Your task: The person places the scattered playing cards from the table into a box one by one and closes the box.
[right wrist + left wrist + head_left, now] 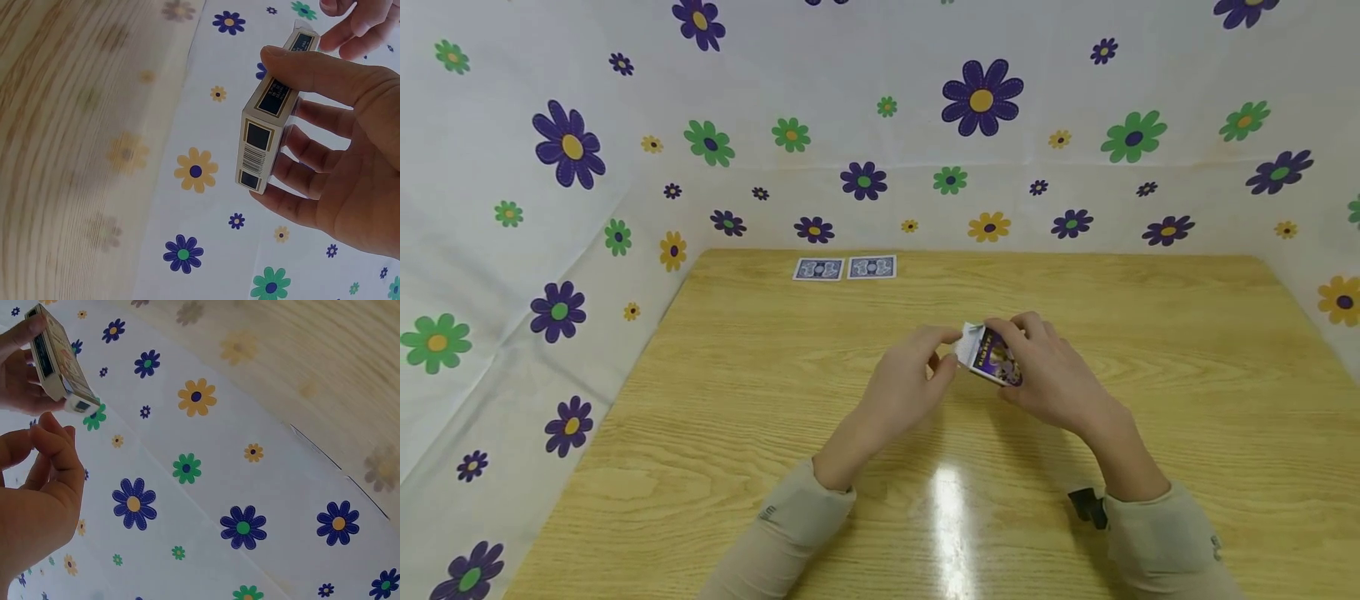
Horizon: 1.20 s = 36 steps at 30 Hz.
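Observation:
A playing card box (997, 358) with a purple picture front is held tilted above the table by my right hand (1048, 375). In the right wrist view, the thumb lies along the box's narrow dark-labelled side (273, 97) and the fingers support the other side. A white flap (968, 343) stands out from the box's left end. Right beside that flap is my left hand (906, 379), thumb and index finger bent and apart. In the left wrist view its fingertips sit just below the box end, with a small gap. What the box holds is hidden.
Two blue-backed playing cards, a left one (819, 269) and a right one (872, 267), lie side by side at the back edge of the wooden table (737, 433). Flower-printed cloth (820, 83) hangs behind and at both sides. A black piece (1087, 507) shows by the right cuff.

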Each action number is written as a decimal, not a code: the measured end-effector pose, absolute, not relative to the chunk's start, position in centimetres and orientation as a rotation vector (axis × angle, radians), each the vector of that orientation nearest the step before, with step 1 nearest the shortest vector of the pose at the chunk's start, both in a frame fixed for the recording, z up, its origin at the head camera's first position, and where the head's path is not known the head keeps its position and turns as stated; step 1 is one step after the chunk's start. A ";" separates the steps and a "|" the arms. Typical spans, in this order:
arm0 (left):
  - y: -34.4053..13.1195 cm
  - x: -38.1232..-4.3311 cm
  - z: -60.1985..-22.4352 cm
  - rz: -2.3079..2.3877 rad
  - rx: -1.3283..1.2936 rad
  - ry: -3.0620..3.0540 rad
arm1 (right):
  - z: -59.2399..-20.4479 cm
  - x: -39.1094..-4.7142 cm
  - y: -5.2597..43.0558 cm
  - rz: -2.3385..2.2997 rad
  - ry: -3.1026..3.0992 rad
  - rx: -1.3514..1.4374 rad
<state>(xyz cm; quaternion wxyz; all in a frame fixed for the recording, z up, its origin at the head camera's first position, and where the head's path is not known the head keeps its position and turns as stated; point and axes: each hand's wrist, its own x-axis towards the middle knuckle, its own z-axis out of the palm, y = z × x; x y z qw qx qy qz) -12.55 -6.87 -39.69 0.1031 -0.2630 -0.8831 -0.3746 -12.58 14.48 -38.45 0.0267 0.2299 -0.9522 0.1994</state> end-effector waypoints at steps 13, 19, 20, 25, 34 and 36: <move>-14.0 -21.7 -40.8 -1.094 -0.231 -2.794 | -38.5 -12.8 15.4 0.635 -2.960 0.665; -17.0 -25.2 -41.9 -0.855 -0.039 -3.079 | -38.5 -12.8 15.3 0.631 -2.957 0.660; -17.4 -25.5 -42.1 -0.817 -0.012 -3.129 | -38.5 -12.8 15.3 0.632 -2.954 0.663; -18.9 -26.9 -43.0 -0.707 0.077 -3.269 | -38.8 -12.8 15.0 0.646 -2.948 0.683; -19.9 -28.7 -43.4 -0.744 0.089 -3.280 | -38.7 -12.8 15.5 0.656 -2.948 0.648; -20.3 -28.8 -43.7 -0.735 0.079 -3.295 | -38.7 -12.8 15.5 0.660 -2.949 0.649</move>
